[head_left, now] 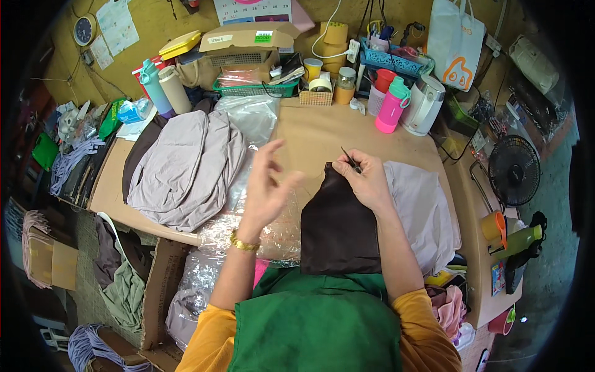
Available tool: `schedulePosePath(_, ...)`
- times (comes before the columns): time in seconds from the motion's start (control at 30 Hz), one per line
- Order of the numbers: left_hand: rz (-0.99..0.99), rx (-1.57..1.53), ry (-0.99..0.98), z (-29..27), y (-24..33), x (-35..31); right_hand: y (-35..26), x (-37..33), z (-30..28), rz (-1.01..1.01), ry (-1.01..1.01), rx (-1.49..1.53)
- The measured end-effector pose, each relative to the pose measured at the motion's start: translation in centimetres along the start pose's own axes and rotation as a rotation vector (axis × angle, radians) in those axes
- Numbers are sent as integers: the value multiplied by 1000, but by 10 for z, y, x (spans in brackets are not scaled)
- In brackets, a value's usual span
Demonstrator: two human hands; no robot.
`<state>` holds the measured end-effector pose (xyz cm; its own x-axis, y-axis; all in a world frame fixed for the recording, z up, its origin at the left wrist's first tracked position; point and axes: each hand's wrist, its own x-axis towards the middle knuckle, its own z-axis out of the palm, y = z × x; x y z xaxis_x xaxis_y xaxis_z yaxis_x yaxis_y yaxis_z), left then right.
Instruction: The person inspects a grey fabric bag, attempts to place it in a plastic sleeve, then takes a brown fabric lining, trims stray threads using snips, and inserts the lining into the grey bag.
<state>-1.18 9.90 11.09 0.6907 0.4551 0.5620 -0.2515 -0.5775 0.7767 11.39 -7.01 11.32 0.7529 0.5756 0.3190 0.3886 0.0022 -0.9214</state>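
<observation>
Cloth (339, 226), dark brown, lies on the near bench (310, 127), its far corner pinched in the right hand (365, 178), whose fingers also grasp a pointed tool (352, 161); the tip is best kept off the weave. The left hand (268, 189) hovers, fingers spread, empty. Behind, a box (238, 41) bears printed labels (263, 36).

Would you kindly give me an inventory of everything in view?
Dark cloth: one, blackish brown, centre front
Pointed tool: one, black, in right hand
Cloth pile: one, light grey, table left
Spread cloth: one, light grey, table right
Plastic sheets: several, clear, left of dark cloth
Table: one, tan, centre
Pink bottle: one, pink, back right
Kettle: one, whitish, beside pink bottle
Fan: one, black, far right
Open box: one, brown, lower left
Other clutter: many items, mixed colours, edges
Apron: one, green, lower centre
Left hand: one, bare, empty, left of dark cloth
Right hand: one, bare, at dark cloth's top
</observation>
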Motion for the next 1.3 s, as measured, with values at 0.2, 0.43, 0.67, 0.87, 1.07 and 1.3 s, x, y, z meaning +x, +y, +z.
schedulePosePath(0.2,-3,-56,-253,17,-1,6,-15,-5,8,-7,-9,-30)
schedulePosePath(0.43,-574,-988,-351,20,-3,-7,-11,-7,6,-54,30,-92)
schedulePosePath(0.67,-583,-1237,-272,25,-11,-9,-51,-25,16,-448,249,-730)
schedulePosePath(0.87,-571,-1178,-246,30,-11,-10,-52,-32,18,-700,220,-964)
schedulePosePath(1.07,-524,-1114,-276,30,-8,-12,-47,-30,19,-727,175,-963)
schedulePosePath(1.3,-528,-1017,-276,18,3,-12,5,4,-9,-3,-124,-15)
